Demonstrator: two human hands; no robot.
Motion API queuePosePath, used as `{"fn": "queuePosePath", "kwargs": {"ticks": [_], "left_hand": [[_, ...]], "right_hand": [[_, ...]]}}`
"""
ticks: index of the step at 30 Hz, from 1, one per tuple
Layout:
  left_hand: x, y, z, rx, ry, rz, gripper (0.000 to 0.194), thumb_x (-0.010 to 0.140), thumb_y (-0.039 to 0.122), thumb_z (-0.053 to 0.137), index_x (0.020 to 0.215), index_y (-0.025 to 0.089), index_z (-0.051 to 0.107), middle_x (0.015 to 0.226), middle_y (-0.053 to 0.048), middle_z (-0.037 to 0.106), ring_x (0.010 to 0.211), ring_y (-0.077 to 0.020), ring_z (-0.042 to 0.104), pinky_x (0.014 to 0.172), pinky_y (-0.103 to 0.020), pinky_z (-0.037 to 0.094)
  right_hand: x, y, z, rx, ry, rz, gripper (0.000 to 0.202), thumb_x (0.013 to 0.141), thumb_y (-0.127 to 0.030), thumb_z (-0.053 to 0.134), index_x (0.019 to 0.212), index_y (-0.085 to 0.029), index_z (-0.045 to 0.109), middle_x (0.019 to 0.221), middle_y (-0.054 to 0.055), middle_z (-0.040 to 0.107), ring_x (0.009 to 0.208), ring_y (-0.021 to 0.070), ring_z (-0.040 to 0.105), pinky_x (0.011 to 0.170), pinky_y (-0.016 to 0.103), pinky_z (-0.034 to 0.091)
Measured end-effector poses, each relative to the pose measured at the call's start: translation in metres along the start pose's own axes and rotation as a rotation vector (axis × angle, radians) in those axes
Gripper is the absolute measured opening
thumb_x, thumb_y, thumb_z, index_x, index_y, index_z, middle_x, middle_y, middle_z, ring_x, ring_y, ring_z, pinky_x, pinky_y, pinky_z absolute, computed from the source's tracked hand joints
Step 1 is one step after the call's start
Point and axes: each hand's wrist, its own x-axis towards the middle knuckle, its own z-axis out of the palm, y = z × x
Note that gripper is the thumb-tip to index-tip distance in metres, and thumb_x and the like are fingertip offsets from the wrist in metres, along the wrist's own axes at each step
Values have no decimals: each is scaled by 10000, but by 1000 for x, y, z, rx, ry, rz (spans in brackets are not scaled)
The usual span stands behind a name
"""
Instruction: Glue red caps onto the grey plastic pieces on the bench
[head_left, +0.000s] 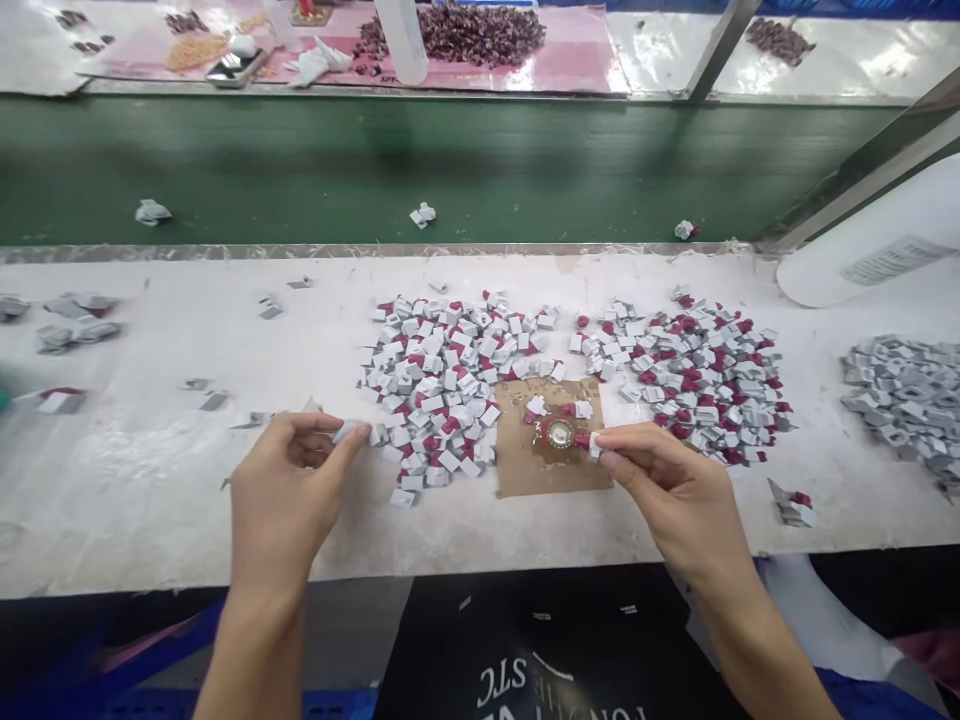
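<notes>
My left hand (289,480) pinches a small pale grey block (346,432) at the left edge of a pile of white pieces with dark-red parts (431,375). Between the thumb and fingers of my right hand (679,490) is a small white piece with a dark-red end (595,445). Its red end meets the right side of a small round metal-rimmed disc (560,433), which sits in a brown wet patch on a cardboard square (525,475). Two similar red-and-white pieces lie on the cardboard behind the disc.
Right of the cardboard spreads a second red-and-white pile (709,370). Farther right are plain grey pieces (907,400) and a white cylindrical container (877,235). A green belt (480,165) runs behind the table, carrying scattered pieces. Beyond it lies a dark-red heap (480,35).
</notes>
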Motion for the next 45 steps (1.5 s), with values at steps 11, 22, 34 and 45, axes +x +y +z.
{"fn": "queuePosePath", "kwargs": {"ticks": [11,22,34,45], "left_hand": [[-3,-15,-5,-42,-69,18,531,716,603,791,1093,229,803,1060,-100,800,913,-289,759,899,-456,671],[-2,-17,-15,30,-152,48,425,985,578,670,1218,250,806,1084,-88,843,979,-292,796,912,-407,631],[3,2,-18,184,-116,85,310,973,542,634,908,280,787,917,-60,815,910,-314,767,917,-436,589],[0,-29,-15,35,-173,106,417,926,564,789,1229,285,853,1081,-100,828,965,-324,788,897,-485,646]], "right_hand": [[-6,0,8,-176,56,-94,120,1083,-306,844,1124,-380,929,1104,-7,910,1011,203,866,864,281,719],[-14,4,5,-166,93,10,71,1067,-416,887,1106,-370,925,1105,20,894,1010,254,856,924,378,740],[-9,-5,12,-118,78,-19,90,1074,-390,868,1073,-317,921,1057,42,892,1005,271,878,943,413,776],[-9,3,14,-196,45,-91,117,1101,-285,809,1084,-332,914,1133,33,921,1104,284,878,1010,454,744]]}}
